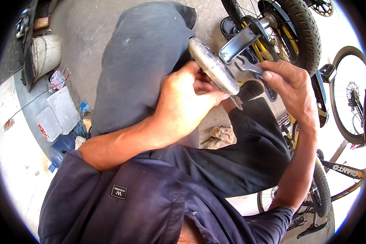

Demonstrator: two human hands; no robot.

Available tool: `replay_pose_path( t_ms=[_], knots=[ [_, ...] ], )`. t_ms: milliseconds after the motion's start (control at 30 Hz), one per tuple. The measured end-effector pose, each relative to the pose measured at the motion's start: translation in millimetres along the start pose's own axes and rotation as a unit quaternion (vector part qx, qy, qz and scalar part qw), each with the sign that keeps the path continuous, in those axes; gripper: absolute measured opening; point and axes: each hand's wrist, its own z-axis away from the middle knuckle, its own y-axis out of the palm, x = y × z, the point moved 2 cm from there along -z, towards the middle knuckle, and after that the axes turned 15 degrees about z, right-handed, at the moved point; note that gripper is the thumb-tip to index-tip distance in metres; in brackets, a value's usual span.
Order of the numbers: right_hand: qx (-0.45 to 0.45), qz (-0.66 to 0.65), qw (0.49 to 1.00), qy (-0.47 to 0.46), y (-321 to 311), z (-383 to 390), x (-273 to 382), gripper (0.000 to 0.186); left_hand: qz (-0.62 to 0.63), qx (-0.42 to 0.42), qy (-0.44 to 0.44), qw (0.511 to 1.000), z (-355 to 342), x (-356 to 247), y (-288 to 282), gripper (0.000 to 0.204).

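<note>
My left hand (182, 98) grips a small, worn, pale wheel (211, 65) from below, fingers curled under it. A flat metal piece (237, 102) sticks out beneath the wheel near my thumb; what it is I cannot tell. In my right hand (289, 83) is a silver open-end wrench (248, 66), its jaws beside the inner side of the wheel, just below a shiny metal bracket (238, 42). The bracket reaches from the hub of a bicycle's rear wheel (303, 34) toward the small wheel.
More bicycles stand at the right, including a wheel (351, 95) and a black-and-yellow frame (347, 171). At the left are a dirty bucket (46, 57), pale blocks (64, 112) and a blue water jug (61, 150). My dark-trousered legs (134, 61) frame the work, with worn gloves (221, 135) on the floor.
</note>
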Motion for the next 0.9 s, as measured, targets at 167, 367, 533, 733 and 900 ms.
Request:
replay_pose_path(
  t_ms=[167,367,533,733,900],
  knots=[
    [0.061,-0.058,0.996,-0.016,1.1,-14.4,-7.9,0.033,0.012,0.004,0.013,1.0,1.0,0.3,-1.4,0.032],
    [0.108,-0.078,0.991,-0.026,4.7,-25.4,-13.9,0.034,-0.006,0.017,0.03,0.999,1.4,-3.2,-0.9,0.033],
    [0.118,-0.066,0.99,-0.048,5.8,-31.3,-13.4,0.031,-0.055,0.026,0.061,0.996,2.5,-1.9,-5.1,0.032],
    [0.083,0.0,0.991,-0.1,3.8,-36.6,-6.6,0.028,-0.07,0.019,0.045,0.996,2.7,-8.0,-4.0,0.032],
    [0.087,0.018,0.99,-0.108,2.0,-40.1,-6.1,0.027,-0.064,0.018,0.044,0.997,2.2,-10.5,-3.1,0.032]
  ],
)
